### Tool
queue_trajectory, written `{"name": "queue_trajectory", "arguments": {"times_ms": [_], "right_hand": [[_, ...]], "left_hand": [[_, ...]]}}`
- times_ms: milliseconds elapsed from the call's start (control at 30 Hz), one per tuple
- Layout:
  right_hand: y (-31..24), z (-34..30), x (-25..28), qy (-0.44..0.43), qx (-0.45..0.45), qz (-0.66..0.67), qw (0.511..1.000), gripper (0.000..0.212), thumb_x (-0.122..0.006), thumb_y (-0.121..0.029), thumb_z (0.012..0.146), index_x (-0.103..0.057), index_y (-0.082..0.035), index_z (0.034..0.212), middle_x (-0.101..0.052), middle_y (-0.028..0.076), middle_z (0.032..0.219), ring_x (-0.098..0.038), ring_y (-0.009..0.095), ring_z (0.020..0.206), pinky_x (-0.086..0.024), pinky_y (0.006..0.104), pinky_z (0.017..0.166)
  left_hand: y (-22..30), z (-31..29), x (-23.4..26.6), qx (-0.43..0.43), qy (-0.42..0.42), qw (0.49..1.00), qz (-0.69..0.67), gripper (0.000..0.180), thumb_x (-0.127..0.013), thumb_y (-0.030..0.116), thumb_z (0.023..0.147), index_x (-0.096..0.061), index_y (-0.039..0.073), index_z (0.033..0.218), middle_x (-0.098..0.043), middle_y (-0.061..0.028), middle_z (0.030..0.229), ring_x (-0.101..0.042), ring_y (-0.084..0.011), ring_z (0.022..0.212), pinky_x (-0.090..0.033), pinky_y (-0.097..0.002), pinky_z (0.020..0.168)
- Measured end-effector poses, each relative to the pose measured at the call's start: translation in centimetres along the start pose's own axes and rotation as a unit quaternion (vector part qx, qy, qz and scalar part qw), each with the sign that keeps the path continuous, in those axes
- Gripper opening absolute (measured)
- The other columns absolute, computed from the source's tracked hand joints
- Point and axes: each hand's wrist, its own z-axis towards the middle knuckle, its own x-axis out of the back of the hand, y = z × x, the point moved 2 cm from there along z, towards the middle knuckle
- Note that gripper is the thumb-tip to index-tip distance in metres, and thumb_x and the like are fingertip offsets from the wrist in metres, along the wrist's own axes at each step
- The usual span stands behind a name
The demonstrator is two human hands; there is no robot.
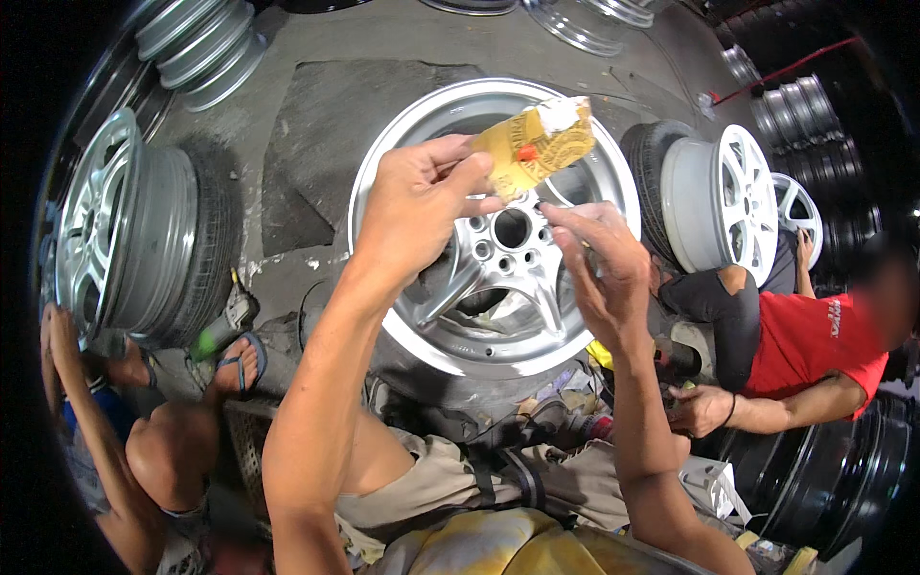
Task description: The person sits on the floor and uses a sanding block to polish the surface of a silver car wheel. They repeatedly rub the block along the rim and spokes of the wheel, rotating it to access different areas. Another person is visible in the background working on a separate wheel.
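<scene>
I am looking down through the head camera. The grey floor [335, 38] is rough and dirty, and a dark mat [316, 110] lies on it at 10 o'clock from the big silver wheel [544, 299]. The wheel is flat, face up, in the middle of the room. The left hand [422, 206] comes in at 9 o'clock and pinches a bent yellow paper [532, 153] between thumb and fingers. The paper hangs over the wheel at 1 o'clock, and a bit pokes up near the top rim. The right hand [609, 264] is at 4 o'clock with bent fingers, just by the middle hole. I can't tell if it touches.

Now the edges. Another wheel [158, 230] stands at 9 o'clock and one more silver wheel [695, 196] at 3 o'clock, close to the big rim. A stack of rims [201, 57] is at 10 o'clock. A person in a red shirt [805, 335] sits at 4 o'clock. The widest room is toward 12 o'clock. At 6 o'clock the worker's own legs [422, 479] are near.
</scene>
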Motion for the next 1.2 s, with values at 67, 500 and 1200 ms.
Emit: {"name": "queue_trajectory", "arguments": {"times_ms": [67,500,1200], "right_hand": [[-0.1,-0.1,0.0,-0.007,-0.004,0.009,1.000,0.024,-0.067,0.002,0.087,-0.072,-0.004,0.110,-0.066,0.012,0.089,-0.062,0.019,0.078,-0.048,0.0283,0.069],[13.4,0.4,1.9,0.174,-0.132,-0.033,0.975,0.023,-0.066,-0.011,0.090,-0.069,0.000,0.110,-0.065,0.014,0.100,-0.066,0.023,0.095,-0.049,0.0326,0.085],[15.3,1.6,2.1,0.229,-0.062,-0.112,0.965,0.019,-0.066,0.000,0.085,-0.064,0.000,0.104,-0.055,0.016,0.098,-0.055,0.032,0.092,-0.045,0.0414,0.082]], "left_hand": [[-0.3,0.2,0.4,0.005,0.008,1.000,0.004,0.029,-0.063,0.016,0.095,-0.065,-0.009,0.110,-0.068,-0.0135,0.096,-0.069,-0.0152,0.085,-0.062,-0.0262,0.076],[0.7,0.8,4.2,-0.025,0.124,0.992,0.008,0.020,-0.066,0.016,0.094,-0.065,-0.002,0.101,-0.065,-0.0086,0.091,-0.067,-0.0119,0.083,-0.060,-0.0262,0.079],[0.3,2.0,2.3,0.011,0.147,0.989,0.015,0.011,-0.064,0.012,0.096,-0.063,0.001,0.096,-0.057,0.0007,0.078,-0.061,-0.0057,0.072,-0.059,-0.0236,0.077]]}}
